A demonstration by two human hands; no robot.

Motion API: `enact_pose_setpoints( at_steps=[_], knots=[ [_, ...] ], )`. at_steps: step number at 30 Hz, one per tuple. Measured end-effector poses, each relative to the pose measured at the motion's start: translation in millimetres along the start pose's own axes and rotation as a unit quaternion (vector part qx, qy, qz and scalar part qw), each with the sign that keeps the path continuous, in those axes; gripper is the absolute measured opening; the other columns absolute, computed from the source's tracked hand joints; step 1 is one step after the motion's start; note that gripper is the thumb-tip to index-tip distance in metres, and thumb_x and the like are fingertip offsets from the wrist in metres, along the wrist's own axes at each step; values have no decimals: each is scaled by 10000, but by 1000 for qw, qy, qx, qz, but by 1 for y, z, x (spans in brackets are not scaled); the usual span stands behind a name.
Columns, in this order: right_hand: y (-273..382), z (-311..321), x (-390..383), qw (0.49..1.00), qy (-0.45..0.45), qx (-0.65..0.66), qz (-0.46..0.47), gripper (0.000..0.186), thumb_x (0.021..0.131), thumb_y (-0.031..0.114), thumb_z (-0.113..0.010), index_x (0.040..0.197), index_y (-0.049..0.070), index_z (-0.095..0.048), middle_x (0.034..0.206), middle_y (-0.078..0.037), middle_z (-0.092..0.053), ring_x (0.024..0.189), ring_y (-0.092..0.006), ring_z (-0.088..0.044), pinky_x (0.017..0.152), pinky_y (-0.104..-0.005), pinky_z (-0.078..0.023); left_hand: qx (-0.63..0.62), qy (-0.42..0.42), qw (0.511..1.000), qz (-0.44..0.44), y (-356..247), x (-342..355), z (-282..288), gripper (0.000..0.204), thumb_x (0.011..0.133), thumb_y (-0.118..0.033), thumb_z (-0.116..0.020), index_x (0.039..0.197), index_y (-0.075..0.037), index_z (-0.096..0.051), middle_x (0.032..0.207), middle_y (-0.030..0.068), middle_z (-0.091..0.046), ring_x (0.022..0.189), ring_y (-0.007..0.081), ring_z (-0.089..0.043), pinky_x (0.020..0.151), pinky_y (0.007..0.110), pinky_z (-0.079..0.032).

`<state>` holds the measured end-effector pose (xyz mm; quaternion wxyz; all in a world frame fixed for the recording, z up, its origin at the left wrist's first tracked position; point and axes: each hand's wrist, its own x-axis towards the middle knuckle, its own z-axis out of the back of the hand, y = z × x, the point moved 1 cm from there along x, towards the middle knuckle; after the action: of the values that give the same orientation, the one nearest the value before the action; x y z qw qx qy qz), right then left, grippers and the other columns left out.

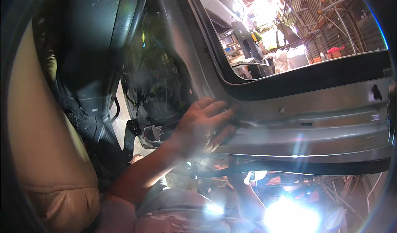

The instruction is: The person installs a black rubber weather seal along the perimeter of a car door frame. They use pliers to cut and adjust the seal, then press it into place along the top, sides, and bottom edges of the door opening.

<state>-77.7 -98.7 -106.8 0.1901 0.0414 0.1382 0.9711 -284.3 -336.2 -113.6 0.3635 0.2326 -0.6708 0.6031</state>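
My left hand (203, 123) lies on the bare silver inner metal of a vehicle door (264, 117), just below the corner of its window frame. Its fingers are apart and bent a little, and nothing shows in them. Under the door's lower edge runs a long black strip (289, 167). My right hand (240, 177) is at this strip, dark and partly covered by glare and shadow. Its fingers are mostly hidden, so whether it grips the strip cannot be told. Left of my left hand, a large opening (157, 80) in the door panel shows dark, shiny inner parts.
A black trim panel (89, 34) stands at the left, beside a tan padded surface (45, 121). A dark hinged bracket (131, 135) sits by the door's end. Strong light (291, 218) glares at the bottom. Through the window (285, 38) a cluttered workshop with corrugated walls appears.
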Motion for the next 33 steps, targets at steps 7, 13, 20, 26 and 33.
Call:
enact_pose_setpoints(
  at_steps=[7,13,20,26,33],
  knots=[
    [0,3,4,999,31,-18,-7,295,1011,201,-752,1248,31,-709,1173,-130,-737,1080,-261,-706,919,-429,-553,-4,6,1000,-5,4,-6,2,588,903,-128,-843,1458,-50,-663,1349,192,-703,1186,363,-683,1064,468,-538],
    [1,27,-2,997,58,-51,-26,316,1012,217,-752,1264,32,-702,1196,-134,-729,1102,-266,-697,937,-433,-546,-15,-98,993,63,17,14,28,559,865,55,-660,1416,-36,-642,1339,205,-688,1221,364,-688,1059,475,-559],
    [-1,35,10,994,81,-69,-24,342,1013,236,-752,1283,35,-693,1224,-138,-720,1128,-272,-688,958,-438,-538,-19,-55,998,-16,35,49,55,606,863,15,-673,1464,-48,-623,1393,215,-670,1319,367,-657,1157,492,-517],
    [-6,25,16,994,85,-66,-25,364,1015,253,-751,1299,37,-685,1247,-142,-713,1151,-278,-679,977,-442,-532,87,42,993,-70,26,81,49,679,821,-140,-816,1470,-76,-627,1507,211,-627,1531,362,-491,1321,555,-310],
    [-5,28,12,993,89,-74,-29,389,1016,272,-751,1318,39,-677,1274,-146,-704,1176,-284,-669,998,-447,-524,160,246,955,-38,25,113,39,755,714,-379,-934,1383,-115,-703,1456,144,-675,1483,320,-543,1358,617,-164]
  ],
)
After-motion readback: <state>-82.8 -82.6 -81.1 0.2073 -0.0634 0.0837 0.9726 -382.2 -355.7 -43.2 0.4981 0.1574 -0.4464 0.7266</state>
